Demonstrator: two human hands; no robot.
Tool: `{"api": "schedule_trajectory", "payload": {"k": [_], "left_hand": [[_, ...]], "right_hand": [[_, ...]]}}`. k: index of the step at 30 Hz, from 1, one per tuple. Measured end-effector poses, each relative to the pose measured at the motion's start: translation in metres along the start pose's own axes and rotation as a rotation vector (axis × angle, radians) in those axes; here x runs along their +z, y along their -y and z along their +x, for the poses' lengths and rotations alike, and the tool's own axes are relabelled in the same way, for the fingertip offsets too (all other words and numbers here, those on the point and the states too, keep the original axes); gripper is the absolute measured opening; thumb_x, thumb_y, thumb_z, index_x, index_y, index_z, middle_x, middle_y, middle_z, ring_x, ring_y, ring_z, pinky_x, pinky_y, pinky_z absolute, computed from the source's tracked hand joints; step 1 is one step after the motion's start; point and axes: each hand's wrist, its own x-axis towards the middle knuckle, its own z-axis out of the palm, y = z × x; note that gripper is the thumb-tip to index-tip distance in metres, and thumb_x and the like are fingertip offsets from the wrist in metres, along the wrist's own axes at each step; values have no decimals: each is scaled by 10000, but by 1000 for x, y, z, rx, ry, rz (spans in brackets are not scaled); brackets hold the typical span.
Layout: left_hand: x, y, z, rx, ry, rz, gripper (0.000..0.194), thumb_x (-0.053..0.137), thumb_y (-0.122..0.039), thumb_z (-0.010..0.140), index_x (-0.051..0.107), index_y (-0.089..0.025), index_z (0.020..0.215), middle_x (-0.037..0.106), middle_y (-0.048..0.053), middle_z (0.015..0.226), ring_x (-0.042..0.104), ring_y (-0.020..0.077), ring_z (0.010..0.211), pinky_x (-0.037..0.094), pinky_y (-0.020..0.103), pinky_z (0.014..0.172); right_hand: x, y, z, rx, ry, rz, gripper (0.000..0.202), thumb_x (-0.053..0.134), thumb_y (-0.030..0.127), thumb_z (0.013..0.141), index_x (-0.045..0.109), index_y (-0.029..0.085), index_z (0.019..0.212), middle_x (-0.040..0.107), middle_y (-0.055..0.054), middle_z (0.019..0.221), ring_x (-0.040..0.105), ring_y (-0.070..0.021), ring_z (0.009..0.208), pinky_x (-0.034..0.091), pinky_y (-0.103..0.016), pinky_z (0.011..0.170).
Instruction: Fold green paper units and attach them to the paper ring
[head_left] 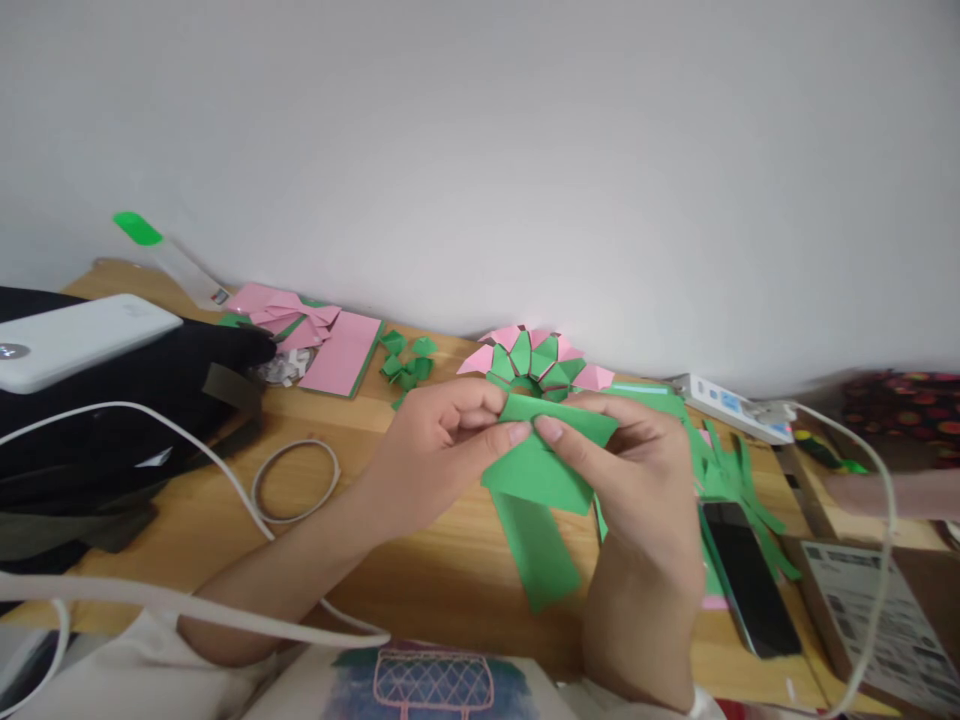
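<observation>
Between both hands is a piece of green paper (pixel 551 470), its top edge folded over toward me. My left hand (pixel 450 430) pinches its upper left part, thumb pressed on the fold. My right hand (pixel 637 455) grips the upper right part, its thumb beside the left one. Below the held sheet a green paper strip (pixel 536 550) hangs or lies over the table; which, I cannot tell. Just behind my hands sits a fan-shaped ring of folded pink and green paper pieces (pixel 529 355). Several small folded green pieces (pixel 407 368) lie to its left.
Left are a black bag (pixel 142 400) with a white power bank (pixel 90 335), and pink paper (pixel 343 352). At right lie green strips (pixel 739 480), a phone (pixel 750 575), a power strip (pixel 739 408) and a cardboard box (pixel 885 610). White cables cross both sides. Another person's arm (pixel 885 495) shows far right.
</observation>
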Motion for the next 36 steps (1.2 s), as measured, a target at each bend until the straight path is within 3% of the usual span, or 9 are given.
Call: {"api": "schedule_trajectory", "payload": {"k": [3, 7, 11, 20, 24, 30, 36], "left_hand": [[-2, -2, 2, 50, 0, 47, 139, 634, -203, 816, 622, -150, 688, 518, -61, 584, 444, 50, 519, 343, 140, 452], [-6, -7, 5, 86, -31, 118, 50, 655, -196, 809, 680, -171, 773, 661, -32, 690, 571, 79, 611, 432, 153, 530], [-10, -10, 5, 128, -40, 222, 101, 639, -223, 835, 703, -195, 762, 711, -18, 738, 631, 113, 683, 474, 182, 603], [-10, -15, 4, 303, 4, 566, 199, 567, -191, 889, 682, -195, 728, 663, -66, 633, 546, 76, 556, 386, 184, 544], [-12, -14, 3, 398, 31, 656, 199, 545, -171, 914, 684, -185, 772, 677, -58, 667, 570, 72, 580, 380, 181, 554], [-15, -11, -1, 506, 19, 689, 147, 555, -115, 904, 664, -180, 831, 707, -49, 747, 607, 70, 639, 406, 169, 596], [-13, -14, -1, 484, -12, 689, 154, 570, -140, 894, 661, -195, 783, 692, -58, 688, 599, 75, 602, 412, 179, 582]], "right_hand": [[0, 0, -1, -13, 17, -21, 85, 787, 178, 710, 754, 256, 712, 747, 42, 681, 666, -113, 607, 541, -214, 557], [0, 2, -1, -19, 42, -44, 68, 776, 182, 715, 748, 242, 705, 734, 38, 664, 647, -113, 592, 530, -224, 547], [0, 3, -1, -27, 44, -86, 59, 773, 198, 718, 734, 231, 688, 713, 36, 635, 619, -113, 564, 507, -235, 523], [-1, 6, -6, -160, 18, -240, 100, 718, 149, 768, 726, 245, 794, 730, 44, 740, 641, -109, 677, 503, -232, 606], [-1, 7, -7, -244, 11, -315, 106, 705, 133, 769, 725, 237, 761, 711, 33, 678, 618, -119, 627, 498, -260, 585], [-1, 9, -8, -302, 13, -288, 162, 688, 104, 772, 737, 258, 777, 727, 29, 683, 643, -134, 635, 515, -284, 590], [-3, 11, -9, -313, 9, -276, 191, 692, 97, 770, 746, 279, 785, 743, 37, 701, 667, -138, 638, 535, -279, 598]]}}
